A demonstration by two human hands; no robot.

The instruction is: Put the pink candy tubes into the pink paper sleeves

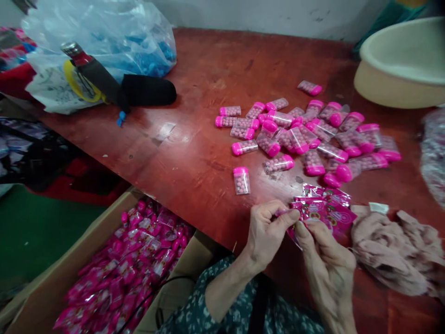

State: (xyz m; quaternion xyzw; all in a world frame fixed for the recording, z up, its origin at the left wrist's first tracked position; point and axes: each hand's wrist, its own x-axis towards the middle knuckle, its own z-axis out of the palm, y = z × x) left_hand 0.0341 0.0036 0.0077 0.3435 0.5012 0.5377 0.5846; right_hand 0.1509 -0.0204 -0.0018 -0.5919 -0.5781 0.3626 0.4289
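My left hand [269, 229] and my right hand [325, 260] meet low at the table's front edge, fingertips pinched close together. Between them is a small pink plastic wrapper, mostly covered by the fingers; whether anything is inside cannot be made out. Just beyond my fingers lies a pile of shiny pink printed wrappers [323, 208]. Farther back, many clear candy containers with pink caps [278, 163] and pale pink balls inside are spread over the table. One candy container [242, 182] lies apart, nearest my left hand.
A cardboard box [74, 273] of filled pink packets [128, 269] stands below the table at left. A crumpled beige cloth [392, 250] lies right of my right hand. A cream basin [399, 83], a blue-filled plastic bag [139, 41] and a black pouch [149, 89] rest on the red table [194, 139].
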